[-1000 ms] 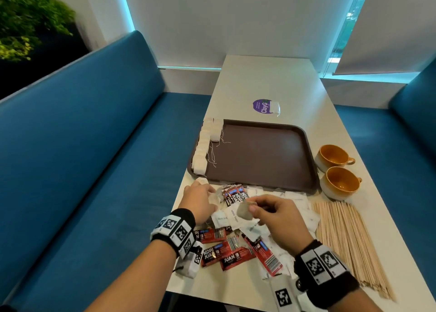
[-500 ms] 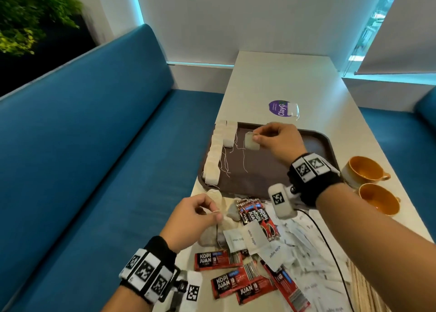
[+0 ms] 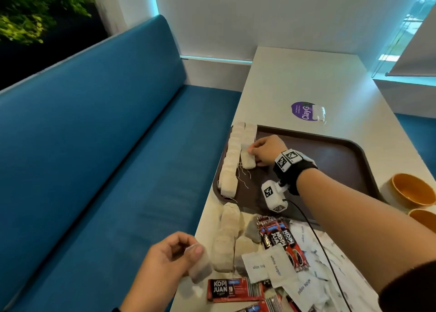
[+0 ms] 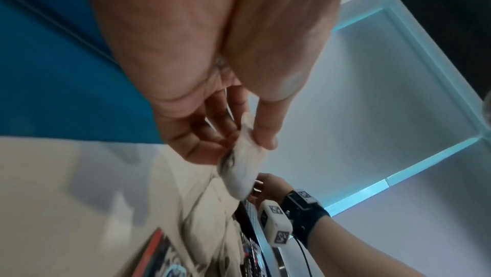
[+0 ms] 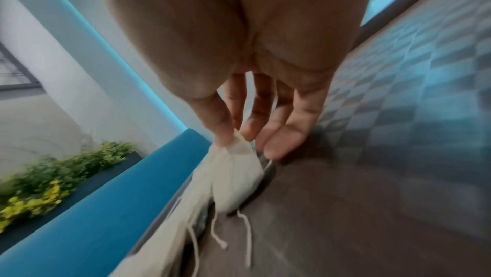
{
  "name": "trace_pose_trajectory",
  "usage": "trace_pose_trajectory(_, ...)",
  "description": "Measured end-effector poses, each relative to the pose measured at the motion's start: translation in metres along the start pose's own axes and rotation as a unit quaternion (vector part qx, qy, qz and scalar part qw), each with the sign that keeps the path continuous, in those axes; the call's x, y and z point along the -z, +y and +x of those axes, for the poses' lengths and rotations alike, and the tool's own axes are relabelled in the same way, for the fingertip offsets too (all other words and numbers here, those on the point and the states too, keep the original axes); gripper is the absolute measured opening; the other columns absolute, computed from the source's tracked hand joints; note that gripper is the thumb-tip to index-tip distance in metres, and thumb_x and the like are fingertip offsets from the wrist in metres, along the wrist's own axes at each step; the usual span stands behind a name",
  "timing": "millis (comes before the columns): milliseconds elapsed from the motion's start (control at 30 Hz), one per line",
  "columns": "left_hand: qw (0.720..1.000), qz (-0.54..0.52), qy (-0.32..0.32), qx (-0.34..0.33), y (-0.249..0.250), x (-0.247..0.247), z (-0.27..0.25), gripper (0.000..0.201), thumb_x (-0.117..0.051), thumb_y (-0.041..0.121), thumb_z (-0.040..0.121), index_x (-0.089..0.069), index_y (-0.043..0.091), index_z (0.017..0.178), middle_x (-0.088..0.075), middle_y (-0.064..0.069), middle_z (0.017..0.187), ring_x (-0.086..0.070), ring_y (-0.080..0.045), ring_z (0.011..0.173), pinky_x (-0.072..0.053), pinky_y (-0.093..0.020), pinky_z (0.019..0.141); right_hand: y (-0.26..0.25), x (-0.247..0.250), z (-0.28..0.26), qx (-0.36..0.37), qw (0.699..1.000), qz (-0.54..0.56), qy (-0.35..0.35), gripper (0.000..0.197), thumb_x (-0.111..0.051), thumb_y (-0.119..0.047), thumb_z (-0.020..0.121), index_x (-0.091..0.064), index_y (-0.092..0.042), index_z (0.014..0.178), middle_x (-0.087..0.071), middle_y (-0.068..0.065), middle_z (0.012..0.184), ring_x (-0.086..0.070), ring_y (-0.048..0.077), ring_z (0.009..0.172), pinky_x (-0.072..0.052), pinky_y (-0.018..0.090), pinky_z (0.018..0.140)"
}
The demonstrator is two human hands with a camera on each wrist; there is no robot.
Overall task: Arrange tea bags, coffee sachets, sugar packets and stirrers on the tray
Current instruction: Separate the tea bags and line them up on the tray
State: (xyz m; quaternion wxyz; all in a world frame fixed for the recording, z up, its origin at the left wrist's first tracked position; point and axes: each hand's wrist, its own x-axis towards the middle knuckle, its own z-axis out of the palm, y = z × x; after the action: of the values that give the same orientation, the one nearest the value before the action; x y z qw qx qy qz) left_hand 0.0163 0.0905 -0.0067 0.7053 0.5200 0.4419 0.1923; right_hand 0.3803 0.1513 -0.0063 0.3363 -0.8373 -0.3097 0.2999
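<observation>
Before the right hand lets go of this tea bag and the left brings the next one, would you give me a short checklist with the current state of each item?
1. Right hand pinches the tea bag being placed: ok.
2. That bag is on the tray floor, beside the row of tea bags along the left rim: ok.
3. Bag lying fully flat: cannot tell.
4. Left hand holds the next tea bag: ok.
5. Tray has bare room for the rest: ok.
6. Coffee sachets and sugar packets on the tray: not ok, they lie on the table.
</observation>
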Motion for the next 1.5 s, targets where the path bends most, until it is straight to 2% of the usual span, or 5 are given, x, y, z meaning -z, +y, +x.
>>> trace_pose_trajectory(300,0.973,-0.220,-0.031,0.065,-0.015,0.002,-0.022,0.035,-0.081,0.015,0.062,-0.050,0.002,0.071,-0.063,-0.038,0.084,-0.065,-0.053,0.083,-0.055,-0.058,0.075,-0.006,0.003,0.025,-0.016,0.999,-0.001,0.045,0.015,-0.077,-0.026,0.090,-0.075,-0.016,0.101,-0.074,0.005,0.093,-0.068,0.020,0.077,-0.064,0.038,0.078)
trace_pose_trajectory(500,0.945,-0.304,0.040,0.116,-0.021,-0.011,-0.026,0.027,-0.068,0.023,0.078,-0.050,0.009,0.092,-0.047,-0.018,0.066,-0.052,-0.030,0.054,-0.046,-0.035,0.051,-0.013,0.004,-0.010,0.074,0.991,-0.038,0.100,0.019,-0.076,-0.024,0.088,-0.070,-0.020,0.106,-0.070,-0.001,0.101,-0.067,0.017,0.092,-0.053,0.030,0.085)
trace_pose_trajectory(833,0.979,-0.161,-0.030,0.117,-0.056,-0.018,-0.053,0.025,-0.037,-0.010,0.102,-0.062,-0.015,0.104,-0.061,-0.030,0.079,-0.053,-0.031,0.056,-0.037,-0.032,0.053,-0.005,-0.026,-0.196,0.125,0.958,-0.176,-0.191,0.018,-0.081,-0.035,0.085,-0.073,-0.028,0.099,-0.071,-0.008,0.095,-0.068,0.008,0.084,-0.058,0.022,0.077)
trace_pose_trajectory(1067,0.984,-0.165,0.003,0.065,-0.064,-0.021,-0.062,0.018,-0.048,-0.003,0.101,-0.057,-0.017,0.107,-0.059,-0.029,0.075,-0.057,-0.033,0.056,-0.044,-0.032,0.044,0.011,-0.057,-0.213,0.117,0.944,-0.272,-0.146,0.048,-0.086,-0.045,0.074,-0.065,-0.030,0.114,-0.062,-0.010,0.109,-0.062,0.012,0.100,-0.055,0.035,0.090)
trace_pose_trajectory(1500,0.975,-0.207,-0.026,0.072,-0.061,-0.023,-0.063,0.031,-0.048,0.014,0.103,-0.057,-0.011,0.121,-0.070,-0.034,0.101,-0.068,-0.054,0.101,-0.061,-0.040,0.067,0.020,-0.041,-0.229,0.141,0.975,-0.156,-0.077,0.005,-0.076,-0.030,0.087,-0.072,-0.028,0.084,-0.069,-0.010,0.088,-0.061,0.004,0.074,-0.047,0.019,0.065)
